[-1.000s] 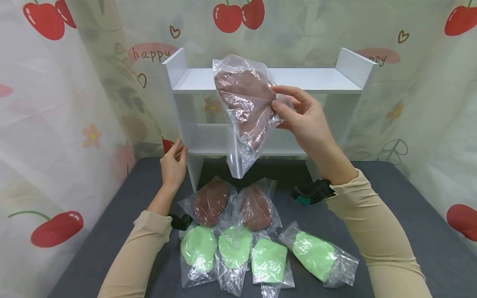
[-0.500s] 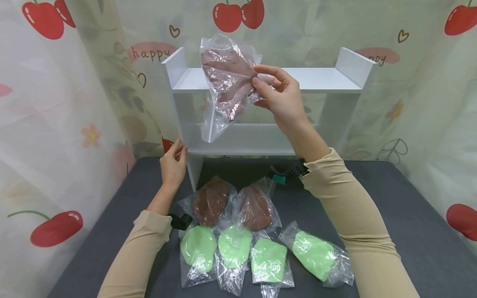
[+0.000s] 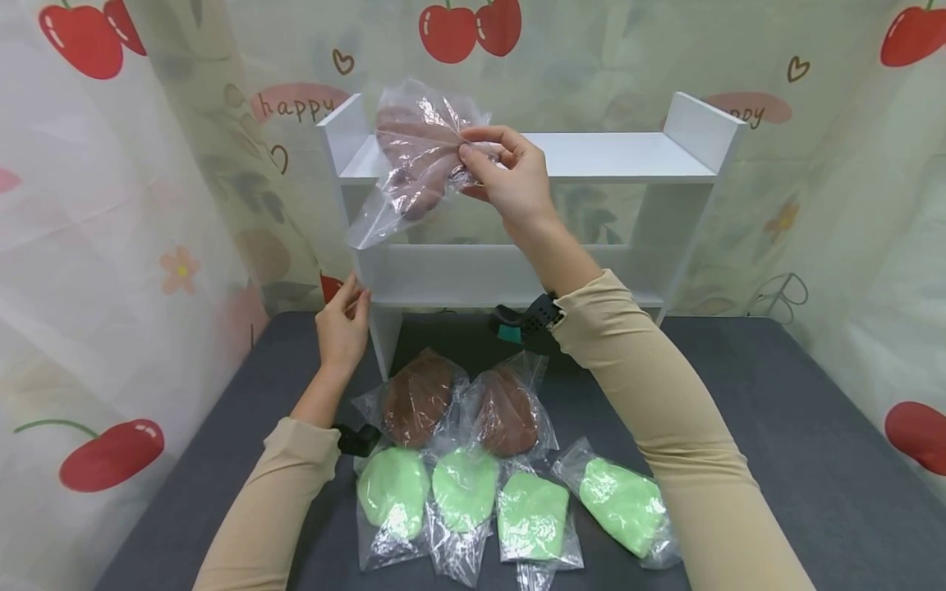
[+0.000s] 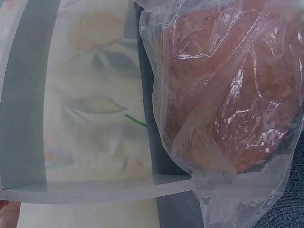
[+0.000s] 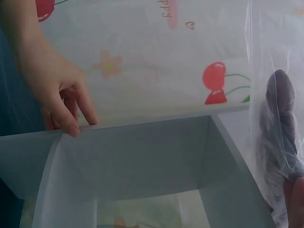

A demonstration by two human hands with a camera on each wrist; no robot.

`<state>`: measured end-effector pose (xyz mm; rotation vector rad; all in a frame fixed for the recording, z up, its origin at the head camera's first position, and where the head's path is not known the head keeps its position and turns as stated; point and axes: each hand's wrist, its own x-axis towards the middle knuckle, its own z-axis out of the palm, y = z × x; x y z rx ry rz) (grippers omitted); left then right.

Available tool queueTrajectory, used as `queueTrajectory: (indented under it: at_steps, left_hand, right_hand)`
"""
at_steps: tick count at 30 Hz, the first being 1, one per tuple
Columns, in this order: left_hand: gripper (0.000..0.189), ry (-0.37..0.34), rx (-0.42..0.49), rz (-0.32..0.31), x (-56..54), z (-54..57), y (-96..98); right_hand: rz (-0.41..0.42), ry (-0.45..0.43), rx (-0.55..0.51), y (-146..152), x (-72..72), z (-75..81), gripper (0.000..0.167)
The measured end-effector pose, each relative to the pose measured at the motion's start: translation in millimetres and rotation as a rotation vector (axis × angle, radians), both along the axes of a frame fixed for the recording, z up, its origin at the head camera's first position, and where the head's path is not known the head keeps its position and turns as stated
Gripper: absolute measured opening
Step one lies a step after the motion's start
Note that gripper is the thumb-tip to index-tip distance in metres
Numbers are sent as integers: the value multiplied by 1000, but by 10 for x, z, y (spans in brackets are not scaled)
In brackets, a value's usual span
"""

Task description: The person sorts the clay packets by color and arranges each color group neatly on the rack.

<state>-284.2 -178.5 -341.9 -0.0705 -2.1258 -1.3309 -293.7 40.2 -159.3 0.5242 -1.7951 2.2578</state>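
Note:
High in the head view, my right hand [image 3: 513, 176] pinches a clear plastic bag [image 3: 424, 152] with a brown, soft-looking lump inside. It is held up in front of the left end of a white shelf unit's top board [image 3: 606, 156]. The same bag [image 5: 280, 118] shows at the right edge of the right wrist view. My left hand [image 3: 343, 328] grips the front edge of the unit's left side panel [image 5: 133, 121], thumb and fingers at the edge. Close below, two bagged brown lumps [image 3: 419, 402] lie on the table; one bagged lump [image 4: 228, 95] fills much of the left wrist view.
Several bagged light green pieces [image 3: 392, 492] lie in a front row on the dark table [image 3: 776, 460]. The unit's lower board [image 3: 473, 283] runs across beneath the top one. Patterned curtains [image 3: 118, 287] enclose the sides and back; a cable loop [image 3: 783, 291] is at the right.
My right hand has moved left and up with the bagged brown lump, from mid-shelf to the left end of the top board. The left hand has stayed on the side panel.

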Motion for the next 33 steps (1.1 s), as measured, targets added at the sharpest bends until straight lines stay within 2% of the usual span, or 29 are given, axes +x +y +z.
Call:
queueTrajectory:
  at_steps: [6,14,18,23,26,33]
  left_hand:
    - [43,-5,-9,-7,-4,-21,-13]
    - [43,30,-20,-5,6,-25,1]
    - [43,33,-20,3,9,-21,8]
    - [43,19,-16,2,3,-35,0]
    - [43,14,-10,-1,-3,-42,-6]
    - [42,23,-6,0,-18,-40,-9]
  right_hand:
    - [3,-32,52,-118,-15,20,24]
    - [15,-78,83,-214,-50,84,30]
    - [67,-98,117,-229,-76,104,42]
    - [123,-71,210,-229,-96,101,57]
    - [101,-60,214,-252,-97,97,57]
    - [-41,-17,198,-335,-81,86,53]
